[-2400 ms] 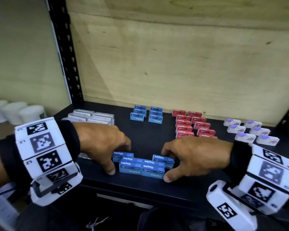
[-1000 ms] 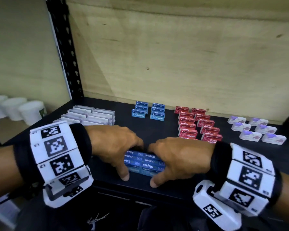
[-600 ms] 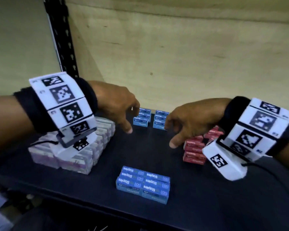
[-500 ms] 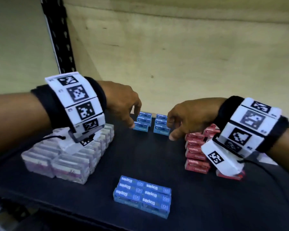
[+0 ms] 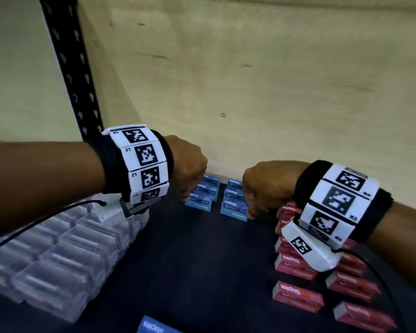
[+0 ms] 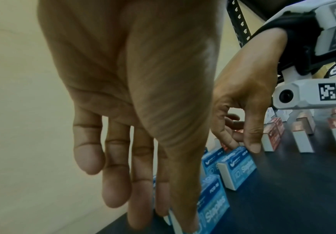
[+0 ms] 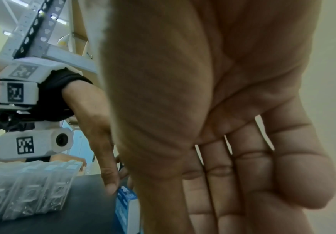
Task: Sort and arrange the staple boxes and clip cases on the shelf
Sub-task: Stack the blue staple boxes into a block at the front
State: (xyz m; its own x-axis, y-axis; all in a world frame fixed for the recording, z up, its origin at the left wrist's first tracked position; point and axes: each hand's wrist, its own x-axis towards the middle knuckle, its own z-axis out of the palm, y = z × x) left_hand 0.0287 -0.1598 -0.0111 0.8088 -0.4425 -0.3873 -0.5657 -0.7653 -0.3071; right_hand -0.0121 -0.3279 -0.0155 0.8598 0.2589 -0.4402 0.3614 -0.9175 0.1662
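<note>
At the shelf's [image 5: 202, 260] back, the left hand [image 5: 187, 167] is hanging with straight fingers straddling the left blue staple boxes [image 5: 202, 197], its grip I cannot tell; the right hand [image 5: 264, 186] is pinching the front right blue staple box [image 5: 233, 213] near the red staple boxes [image 5: 296, 296]

I see a black shelf [image 5: 190, 260] carrying blue boxes [image 5: 233, 207] at its back; clear cases [image 5: 58, 260] left of them, red boxes [image 5: 298, 294] right.
</note>
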